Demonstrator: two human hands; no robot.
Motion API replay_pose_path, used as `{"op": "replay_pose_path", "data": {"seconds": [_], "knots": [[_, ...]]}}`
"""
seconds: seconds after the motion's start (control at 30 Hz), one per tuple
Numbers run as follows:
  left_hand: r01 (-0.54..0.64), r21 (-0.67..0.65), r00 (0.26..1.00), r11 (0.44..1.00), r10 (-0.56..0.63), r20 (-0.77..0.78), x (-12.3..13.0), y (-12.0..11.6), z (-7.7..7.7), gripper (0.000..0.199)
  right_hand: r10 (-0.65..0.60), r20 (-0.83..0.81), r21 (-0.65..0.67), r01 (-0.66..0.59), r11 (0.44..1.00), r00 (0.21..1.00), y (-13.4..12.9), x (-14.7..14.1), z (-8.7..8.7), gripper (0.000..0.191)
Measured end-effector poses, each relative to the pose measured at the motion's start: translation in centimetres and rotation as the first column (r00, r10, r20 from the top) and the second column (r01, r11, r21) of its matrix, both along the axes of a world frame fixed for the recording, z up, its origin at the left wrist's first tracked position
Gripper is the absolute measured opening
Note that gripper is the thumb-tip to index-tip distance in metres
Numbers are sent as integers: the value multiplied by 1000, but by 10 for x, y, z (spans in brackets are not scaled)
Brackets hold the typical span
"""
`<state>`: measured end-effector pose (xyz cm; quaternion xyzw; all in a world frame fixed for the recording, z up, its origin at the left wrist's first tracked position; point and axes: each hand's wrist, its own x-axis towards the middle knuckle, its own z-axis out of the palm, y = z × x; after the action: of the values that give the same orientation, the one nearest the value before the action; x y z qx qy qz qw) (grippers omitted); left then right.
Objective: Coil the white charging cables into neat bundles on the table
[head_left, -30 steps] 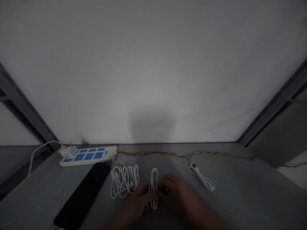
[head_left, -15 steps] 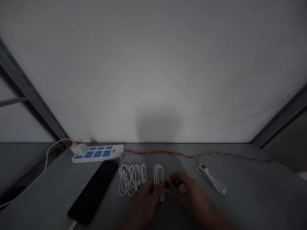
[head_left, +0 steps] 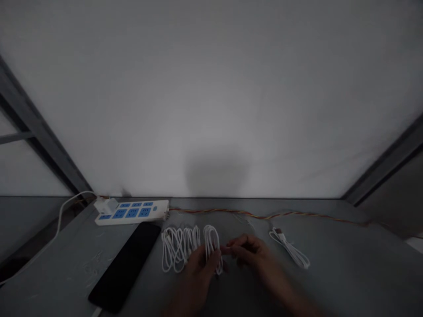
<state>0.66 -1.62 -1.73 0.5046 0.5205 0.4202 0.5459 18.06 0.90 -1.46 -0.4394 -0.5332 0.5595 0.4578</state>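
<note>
- Grey tabletop [head_left: 350, 273] is spreading beneath everything.
- Left hand [head_left: 200, 273] is grasping a coiled white cable [head_left: 208, 237], thumb lying across its loops, between the other coils.
- Right hand [head_left: 254, 253] is hovering just beside it, thumb and forefinger drawn together; whether they are pinching anything, I cannot tell.
- Black phone [head_left: 125, 266] is lying slantwise at left.
- More white coils [head_left: 176, 246] are sitting just left of the held one.
- Another white cable [head_left: 294, 253] is resting apart, at right.
- White power strip [head_left: 161, 211] is bearing a plug adapter [head_left: 106, 205].
- Twisted wire [head_left: 214, 210] is running rightward from it.
- Pale wall [head_left: 211, 88] is rising behind.
</note>
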Motion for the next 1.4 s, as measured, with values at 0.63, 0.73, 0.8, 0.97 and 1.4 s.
{"op": "replay_pose_path", "data": {"seconds": [0.63,0.73,0.8,0.97,1.4], "knots": [[391,429,515,814,193,-835,-5,7,-4,36,-481,822,496,31,868,304,49,47,-12,28],[374,391,464,841,196,-864,-6,10,-1,40,-458,886,460,-8,888,78,46,55,-3,29],[367,367,441,855,187,-878,-8,11,-1,43,-406,914,406,18,914,-9,41,65,4,32],[359,378,423,854,212,-881,-10,13,-3,47,-142,990,140,148,979,2,30,91,15,36],[406,601,523,688,364,-771,-3,10,-12,39,-281,936,252,154,955,213,29,99,31,26]]}}
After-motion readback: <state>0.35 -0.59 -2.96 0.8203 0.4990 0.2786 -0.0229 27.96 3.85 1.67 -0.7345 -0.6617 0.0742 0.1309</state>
